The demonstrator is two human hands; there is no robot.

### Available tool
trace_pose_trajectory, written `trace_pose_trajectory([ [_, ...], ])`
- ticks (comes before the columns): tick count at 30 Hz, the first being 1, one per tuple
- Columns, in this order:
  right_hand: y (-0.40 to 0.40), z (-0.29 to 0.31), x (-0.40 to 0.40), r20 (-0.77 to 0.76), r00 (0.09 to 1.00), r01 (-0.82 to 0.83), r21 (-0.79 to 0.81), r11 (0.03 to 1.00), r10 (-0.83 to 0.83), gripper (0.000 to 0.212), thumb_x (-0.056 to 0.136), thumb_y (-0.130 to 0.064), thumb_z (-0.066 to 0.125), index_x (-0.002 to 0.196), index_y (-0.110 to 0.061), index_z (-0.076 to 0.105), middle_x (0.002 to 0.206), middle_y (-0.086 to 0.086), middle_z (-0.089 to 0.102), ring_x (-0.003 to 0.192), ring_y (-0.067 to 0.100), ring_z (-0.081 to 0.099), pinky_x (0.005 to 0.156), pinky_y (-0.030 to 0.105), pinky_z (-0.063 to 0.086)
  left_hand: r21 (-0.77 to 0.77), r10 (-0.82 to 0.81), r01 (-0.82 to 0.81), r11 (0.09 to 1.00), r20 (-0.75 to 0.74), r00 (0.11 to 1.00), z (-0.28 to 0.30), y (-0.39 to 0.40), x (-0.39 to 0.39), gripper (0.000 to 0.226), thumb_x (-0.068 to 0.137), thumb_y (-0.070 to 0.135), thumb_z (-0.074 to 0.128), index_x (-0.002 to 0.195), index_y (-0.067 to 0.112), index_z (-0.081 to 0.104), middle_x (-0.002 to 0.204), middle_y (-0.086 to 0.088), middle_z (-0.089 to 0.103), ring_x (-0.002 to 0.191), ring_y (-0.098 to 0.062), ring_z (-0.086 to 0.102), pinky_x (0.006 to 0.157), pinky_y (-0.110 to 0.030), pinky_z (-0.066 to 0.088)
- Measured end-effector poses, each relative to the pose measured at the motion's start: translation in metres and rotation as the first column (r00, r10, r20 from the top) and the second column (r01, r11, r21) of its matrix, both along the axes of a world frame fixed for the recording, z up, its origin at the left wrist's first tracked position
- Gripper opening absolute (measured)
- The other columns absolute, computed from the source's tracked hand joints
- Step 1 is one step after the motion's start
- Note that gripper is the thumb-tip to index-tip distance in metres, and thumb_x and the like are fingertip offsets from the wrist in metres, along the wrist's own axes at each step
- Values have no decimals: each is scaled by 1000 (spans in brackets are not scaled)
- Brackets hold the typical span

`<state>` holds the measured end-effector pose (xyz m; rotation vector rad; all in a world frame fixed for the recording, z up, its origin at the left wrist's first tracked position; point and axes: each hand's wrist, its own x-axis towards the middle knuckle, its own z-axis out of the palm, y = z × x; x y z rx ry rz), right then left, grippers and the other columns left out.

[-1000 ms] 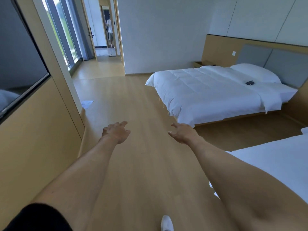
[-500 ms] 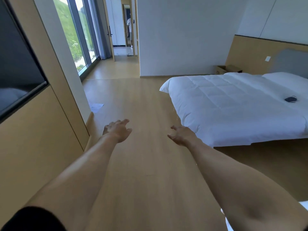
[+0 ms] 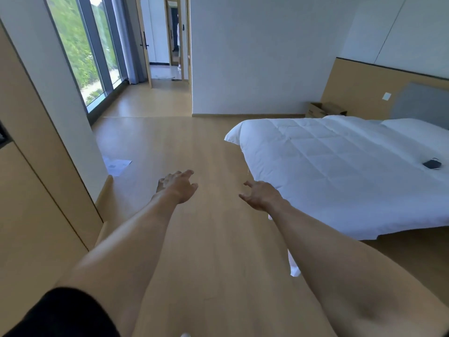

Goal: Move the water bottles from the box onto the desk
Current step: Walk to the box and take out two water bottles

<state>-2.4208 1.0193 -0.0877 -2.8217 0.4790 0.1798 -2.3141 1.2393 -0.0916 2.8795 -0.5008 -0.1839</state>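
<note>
The open cardboard box [image 3: 325,109] sits on the floor at the far side of the white bed [image 3: 340,171], against the wooden headboard panel [image 3: 359,93]; I cannot tell from here whether bottles are inside it. Both my arms reach forward over the wooden floor [image 3: 206,239], well apart from the box. My left hand [image 3: 178,186] hangs in the air with loosely spread fingers, holding nothing. My right hand [image 3: 261,194] is just beside the bed's near corner, fingers relaxed and slightly curled, also holding nothing. A small dark object [image 3: 432,163] lies on the bed's duvet near the pillow [image 3: 413,126]. Left of the bed, a sheet of paper [image 3: 116,165] lies on the floor, and beyond it stands a tall window [image 3: 82,52].
</note>
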Motion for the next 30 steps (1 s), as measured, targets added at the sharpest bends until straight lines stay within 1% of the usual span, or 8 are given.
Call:
trace_pose_trajectory([
  [3,-10,7,65,-14,999,47,9,999,-47,57,99,-48,47,150,-25,38,149,4,47,137,24,42,106,37,38,-12,-40,40,999,-11,999,2,-16,73,55,101,48,43,153,32,33,152,-7,44,137,-31,42,111,-42,31],
  [8,-23,19,166,31,996,86,37,996,-87,57,98,-47,49,150,-26,39,148,4,48,135,24,44,106,37,39,-13,-64,64,998,12,998,14,-34,187,56,101,49,43,153,33,32,151,-7,44,138,-30,42,111,-42,31],
  [13,-45,17,249,38,992,118,32,993,-119,57,97,-50,49,148,-26,40,146,6,47,133,26,45,105,39,41,5,-103,103,995,32,994,14,-62,271,57,100,50,44,153,34,33,151,-5,45,136,-30,42,109,-42,32],
  [17,-67,7,312,39,991,130,24,991,-131,59,95,-55,49,148,-30,39,146,6,45,133,27,44,105,42,43,15,-115,115,993,33,993,9,-83,332,58,99,51,44,153,34,33,151,-5,44,136,-30,42,110,-43,31],
  [24,-122,-4,451,64,995,70,25,997,-72,62,95,-55,49,150,-31,35,148,5,45,135,28,41,105,41,40,44,-75,73,996,68,995,12,-125,455,58,99,52,44,153,35,32,152,-4,44,138,-30,41,111,-43,30],
  [28,-159,7,542,73,997,13,33,999,-16,62,95,-55,50,151,-30,35,152,4,40,138,26,39,106,39,39,46,-7,4,999,74,997,26,-146,538,59,99,52,43,154,35,30,154,-3,42,138,-29,40,112,-43,29],
  [30,-177,15,584,76,997,-12,24,1000,10,62,96,-54,49,151,-30,35,151,4,41,137,26,40,104,38,39,34,27,-30,999,76,997,34,-157,577,59,99,53,44,154,35,30,154,-3,42,139,-30,40,112,-43,29],
])
